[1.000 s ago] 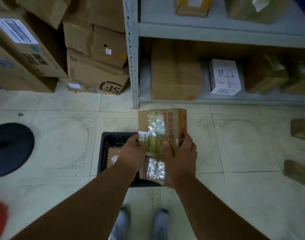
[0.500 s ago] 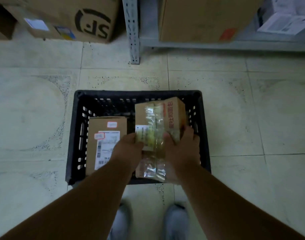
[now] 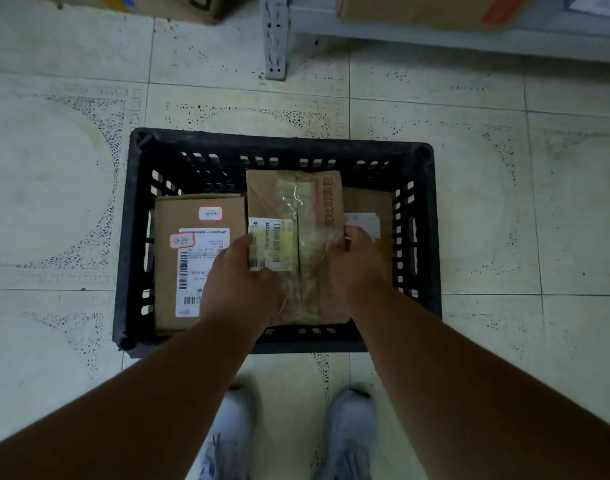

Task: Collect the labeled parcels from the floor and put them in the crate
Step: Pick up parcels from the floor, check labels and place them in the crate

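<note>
A black slatted crate (image 3: 422, 237) stands on the tiled floor in front of my feet. Both hands hold a taped cardboard parcel (image 3: 296, 202) with red print and a white label, low inside the crate's middle. My left hand (image 3: 239, 271) grips its left edge over the label; my right hand (image 3: 355, 261) grips its right edge. A labeled brown box (image 3: 192, 223) lies flat in the crate's left half. Another labeled box (image 3: 369, 209) shows partly under the held parcel at the right.
A grey metal shelf post (image 3: 274, 36) stands on the floor behind the crate, with a shelf and a cardboard box (image 3: 418, 8) to its right. Another large carton (image 3: 158, 5) sits at the top left. My two grey shoes (image 3: 348, 434) are just below the crate.
The view has tipped down onto the crate. Both hands have lowered the taped parcel from above the crate's front edge down into its middle.
</note>
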The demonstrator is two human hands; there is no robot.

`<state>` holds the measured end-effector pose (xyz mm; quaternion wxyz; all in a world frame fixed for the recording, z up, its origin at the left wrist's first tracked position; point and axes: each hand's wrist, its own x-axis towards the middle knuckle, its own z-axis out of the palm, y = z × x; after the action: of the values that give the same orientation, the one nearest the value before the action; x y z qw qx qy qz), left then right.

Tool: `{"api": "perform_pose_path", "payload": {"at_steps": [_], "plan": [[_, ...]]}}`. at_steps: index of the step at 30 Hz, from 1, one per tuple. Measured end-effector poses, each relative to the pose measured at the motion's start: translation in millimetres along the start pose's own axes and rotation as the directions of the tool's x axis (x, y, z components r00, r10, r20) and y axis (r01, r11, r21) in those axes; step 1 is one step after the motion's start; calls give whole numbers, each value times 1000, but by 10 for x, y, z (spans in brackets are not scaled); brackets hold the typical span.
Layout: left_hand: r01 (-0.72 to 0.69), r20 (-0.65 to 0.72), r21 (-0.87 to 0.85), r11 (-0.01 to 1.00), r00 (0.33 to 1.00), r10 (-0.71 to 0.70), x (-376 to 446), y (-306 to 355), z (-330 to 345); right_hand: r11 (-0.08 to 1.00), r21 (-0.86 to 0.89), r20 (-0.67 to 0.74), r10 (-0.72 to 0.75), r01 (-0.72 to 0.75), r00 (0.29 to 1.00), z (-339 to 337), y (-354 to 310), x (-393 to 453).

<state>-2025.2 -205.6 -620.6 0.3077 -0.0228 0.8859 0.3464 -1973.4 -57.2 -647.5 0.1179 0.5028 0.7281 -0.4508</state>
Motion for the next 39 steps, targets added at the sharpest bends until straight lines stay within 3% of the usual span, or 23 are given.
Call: {"api": "perform_pose_path", "payload": {"at_steps": [5, 11, 19, 22, 24, 27, 31, 34, 36, 39], "plan": [[-14, -48, 50, 999, 999, 17, 59, -72, -27, 996, -85, -2, -14, 13, 1000, 60, -22, -6], [-165, 68, 237, 957, 986, 153, 60, -22, 96, 977, -206, -22, 56, -59, 998, 117, 86, 113], [-203, 64, 224, 953, 979, 193, 103, -111, 86, 988, -157, -129, -30, 9, 991, 129, 237, 17], [-186, 123, 261, 947, 980, 159, 140, -114, 77, 982, -181, -142, -76, 50, 987, 185, 231, -4], [-180, 191, 385, 905, 975, 113, 169, -76, 111, 973, -220, -148, -102, 68, 984, 212, 235, -13], [-206, 298, 669, 714, 955, -4, 121, 39, 264, 949, -297, -136, -154, 108, 979, 229, 250, -14], [-298, 457, 725, 621, 882, -111, 147, 56, 466, 825, -504, 54, -263, 254, 963, 273, 324, -36], [-273, 441, 735, 621, 888, -132, 226, 18, 536, 545, -752, 159, -396, 371, 904, 364, 378, -5], [-279, 429, 742, 609, 897, -111, 262, -3, 563, 431, -773, 249, -468, 465, 848, 425, 378, 61], [-254, 394, 687, 681, 917, -56, 248, -71, 584, 432, -702, 355, -477, 566, 804, 412, 395, 166]]}}
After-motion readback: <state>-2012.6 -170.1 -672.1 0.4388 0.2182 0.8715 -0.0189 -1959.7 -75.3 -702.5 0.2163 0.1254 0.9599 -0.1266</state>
